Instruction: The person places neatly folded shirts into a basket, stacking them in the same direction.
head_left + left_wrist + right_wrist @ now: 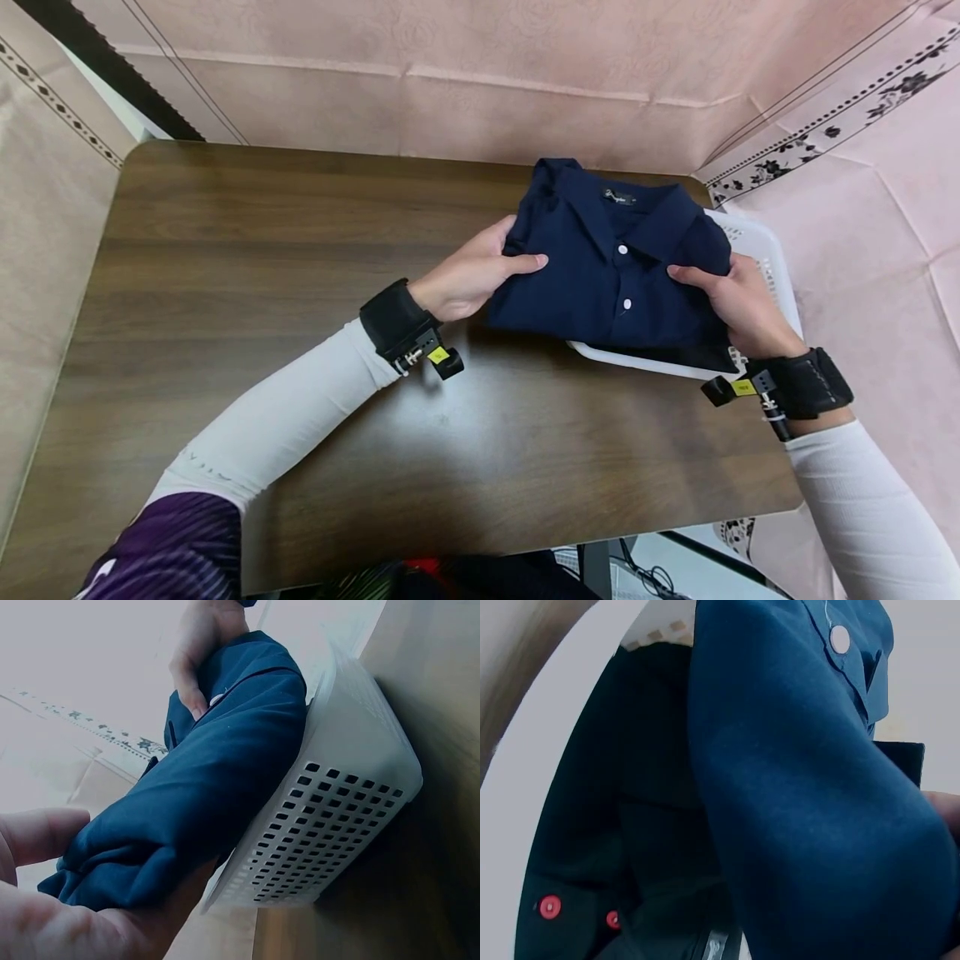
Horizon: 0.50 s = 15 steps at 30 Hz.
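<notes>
A folded navy polo shirt [592,275] with white buttons and a dark collar label is held up over the white basket [761,250]. My left hand [476,271] grips its left side, thumb on top and fingers underneath. On the other side my right hand [738,304] holds the shirt the same way, its thumb lying on the front; its fingers are mostly hidden. Below the shirt, in the right wrist view, a dark garment [615,847] with red buttons lies inside the basket. The perforated basket wall [330,817] shows in the left wrist view.
The basket stands at the right end of a brown wooden table [300,275]. Pink patterned cloth [450,83] hangs behind the table and along its right side. Cables [648,575] lie beyond the table's front edge.
</notes>
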Each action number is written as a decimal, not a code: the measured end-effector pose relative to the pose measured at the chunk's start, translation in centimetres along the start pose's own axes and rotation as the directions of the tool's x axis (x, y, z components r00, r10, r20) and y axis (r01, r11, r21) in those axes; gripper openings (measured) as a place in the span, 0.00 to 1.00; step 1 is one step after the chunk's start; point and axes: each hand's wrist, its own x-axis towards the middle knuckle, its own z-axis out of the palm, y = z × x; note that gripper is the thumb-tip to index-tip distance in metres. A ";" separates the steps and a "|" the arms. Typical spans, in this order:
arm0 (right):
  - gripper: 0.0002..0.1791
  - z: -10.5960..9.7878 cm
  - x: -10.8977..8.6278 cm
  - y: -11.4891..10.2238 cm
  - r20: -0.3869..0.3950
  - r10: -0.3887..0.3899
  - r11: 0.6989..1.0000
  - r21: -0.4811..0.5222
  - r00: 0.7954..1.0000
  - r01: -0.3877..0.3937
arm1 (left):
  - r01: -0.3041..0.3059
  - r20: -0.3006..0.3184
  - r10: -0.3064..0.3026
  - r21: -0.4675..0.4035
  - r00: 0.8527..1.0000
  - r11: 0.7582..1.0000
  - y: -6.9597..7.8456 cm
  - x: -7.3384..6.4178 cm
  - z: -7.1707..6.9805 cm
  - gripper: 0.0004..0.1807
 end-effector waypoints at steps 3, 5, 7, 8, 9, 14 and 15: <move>0.19 -0.5 0.1 0.2 0.001 0.005 0.999 0.036 1.000 -0.005 | 0.005 -0.022 -0.004 0.032 1.000 0.999 -0.1 0.5 0.4 0.46; 0.17 -0.8 0.2 0.5 -0.006 0.004 0.999 0.047 1.000 -0.004 | 0.015 -0.037 -0.012 0.060 0.999 0.998 -0.1 0.8 0.8 0.47; 0.17 -1.1 0.3 0.7 -0.019 0.002 1.000 0.025 1.000 -0.002 | 0.017 -0.042 -0.014 0.077 0.999 0.997 -0.2 1.1 1.2 0.47; 0.17 -1.3 0.3 0.9 -0.026 0.004 1.000 0.016 1.000 -0.004 | 0.022 -0.045 -0.018 0.089 0.999 0.996 -0.2 1.3 1.4 0.47; 0.18 -1.5 0.3 1.0 -0.033 0.007 1.000 -0.002 0.999 -0.007 | 0.024 -0.044 -0.020 0.097 0.999 0.995 -0.2 1.5 1.6 0.47; 0.20 -2.7 0.5 1.7 -0.069 0.028 0.999 -0.037 0.997 -0.031 | 0.037 -0.044 -0.031 0.136 0.999 0.990 -0.2 2.5 2.9 0.47; 0.19 -2.9 0.5 1.9 -0.073 0.030 0.999 -0.029 0.997 -0.032 | 0.042 -0.044 -0.036 0.142 0.998 0.989 -0.2 2.7 3.2 0.47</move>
